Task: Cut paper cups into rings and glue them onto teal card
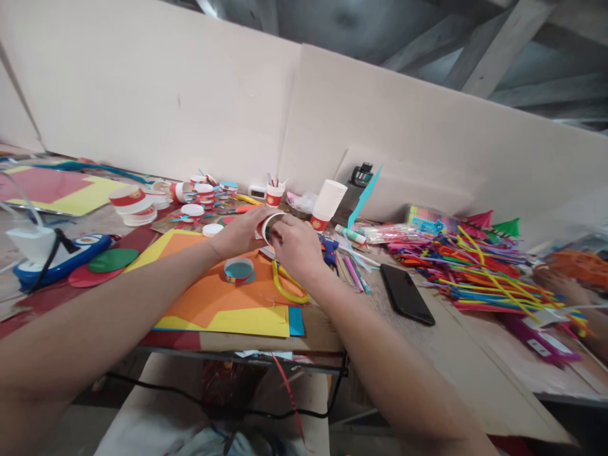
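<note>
Both my hands meet over the orange paper sheet [213,294] at the middle of the table. My left hand [240,233] and my right hand [295,244] are closed around a cut red-and-white paper cup [268,225] lying on its side, its open mouth facing me. Just below my left hand a short cup ring with a blue inside [239,269] rests on the orange sheet. Yellow-handled scissors [287,288] lie under my right wrist.
A black phone [407,294] lies right of my right arm. A heap of coloured straws [479,269] fills the right side, where another person's hand [558,282] rests. A white cup stack [325,204], cut cup pieces [190,202] and a blue glue gun [329,249] sit behind.
</note>
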`<state>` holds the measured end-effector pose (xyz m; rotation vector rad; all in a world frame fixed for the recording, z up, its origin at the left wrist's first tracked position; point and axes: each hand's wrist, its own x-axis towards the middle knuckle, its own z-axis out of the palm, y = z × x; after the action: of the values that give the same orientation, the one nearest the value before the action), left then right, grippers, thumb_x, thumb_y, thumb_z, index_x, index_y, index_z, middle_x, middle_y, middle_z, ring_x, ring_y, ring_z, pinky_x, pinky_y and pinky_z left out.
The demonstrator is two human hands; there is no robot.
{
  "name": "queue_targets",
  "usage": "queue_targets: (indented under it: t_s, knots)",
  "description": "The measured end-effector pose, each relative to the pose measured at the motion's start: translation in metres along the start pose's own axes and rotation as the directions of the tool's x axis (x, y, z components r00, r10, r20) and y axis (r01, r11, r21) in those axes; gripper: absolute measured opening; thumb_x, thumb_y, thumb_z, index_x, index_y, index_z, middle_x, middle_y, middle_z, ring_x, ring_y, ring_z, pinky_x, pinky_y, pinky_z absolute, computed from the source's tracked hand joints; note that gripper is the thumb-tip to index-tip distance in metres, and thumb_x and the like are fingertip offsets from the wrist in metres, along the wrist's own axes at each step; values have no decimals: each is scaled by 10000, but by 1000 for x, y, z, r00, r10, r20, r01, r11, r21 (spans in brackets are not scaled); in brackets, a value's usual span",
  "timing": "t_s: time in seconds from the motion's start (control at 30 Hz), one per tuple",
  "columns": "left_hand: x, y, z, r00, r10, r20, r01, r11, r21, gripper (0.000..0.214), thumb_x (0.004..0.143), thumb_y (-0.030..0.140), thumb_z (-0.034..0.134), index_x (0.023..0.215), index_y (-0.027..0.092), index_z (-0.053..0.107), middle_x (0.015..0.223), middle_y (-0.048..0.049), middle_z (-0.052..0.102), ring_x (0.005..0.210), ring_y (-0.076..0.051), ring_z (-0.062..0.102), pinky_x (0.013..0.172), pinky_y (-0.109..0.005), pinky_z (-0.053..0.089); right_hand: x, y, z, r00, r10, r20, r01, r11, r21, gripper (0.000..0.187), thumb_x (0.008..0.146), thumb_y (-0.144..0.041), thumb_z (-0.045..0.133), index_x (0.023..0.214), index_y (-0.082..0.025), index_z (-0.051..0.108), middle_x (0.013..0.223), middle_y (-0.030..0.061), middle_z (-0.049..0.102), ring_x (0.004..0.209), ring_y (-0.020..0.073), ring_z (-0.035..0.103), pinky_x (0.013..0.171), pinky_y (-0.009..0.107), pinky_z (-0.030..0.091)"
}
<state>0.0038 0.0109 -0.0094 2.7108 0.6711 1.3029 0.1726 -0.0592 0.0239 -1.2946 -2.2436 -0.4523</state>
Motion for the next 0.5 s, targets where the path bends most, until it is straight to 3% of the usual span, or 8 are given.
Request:
queue_targets:
  t_s: [0.13, 0.27, 0.4, 0.5]
  knots:
    - [1, 3, -1, 998, -68, -8, 67, 998, -20, 519, 788, 266, 739, 1262, 162, 556, 1246, -132, 646, 1159, -268, 618, 990, -390, 493, -3, 1, -5, 986, 147, -83, -126, 969, 211, 165, 920, -188, 546, 877, -199, 705, 1008, 59, 648, 874, 176, 595, 741, 297, 423]
    - [1, 3, -2, 986, -168, -12, 168, 985, -45, 579, 741, 283, 787, 1256, 163, 552, 1213, -115, 662, 1096, -261, 643, 929, -360, 512, -1, 10, -5, 943, 288, -168, -181, 865, 467, 78, 844, -184, 620, 802, -191, 686, 898, 37, 634, 772, 153, 579, 751, 292, 458]
    - [1, 0, -1, 964, -264, -13, 263, 963, -59, 649, 679, 265, 821, 1253, 155, 539, 1216, -109, 660, 1091, -266, 636, 918, -359, 509, 2, 25, 5, 877, 478, -37, -313, 628, 712, 110, 808, -277, 623, 755, -186, 655, 748, 7, 640, 649, 137, 544, 641, 273, 447]
    - [3, -1, 1, 948, -315, -36, 314, 949, -37, 661, 634, 253, 832, 1228, 147, 563, 1206, -107, 665, 1108, -293, 619, 934, -397, 500, 4, 34, 14, 844, 535, 45, -345, 476, 809, 151, 791, -335, 602, 742, -194, 626, 651, -21, 597, 594, 123, 514, 583, 252, 415]
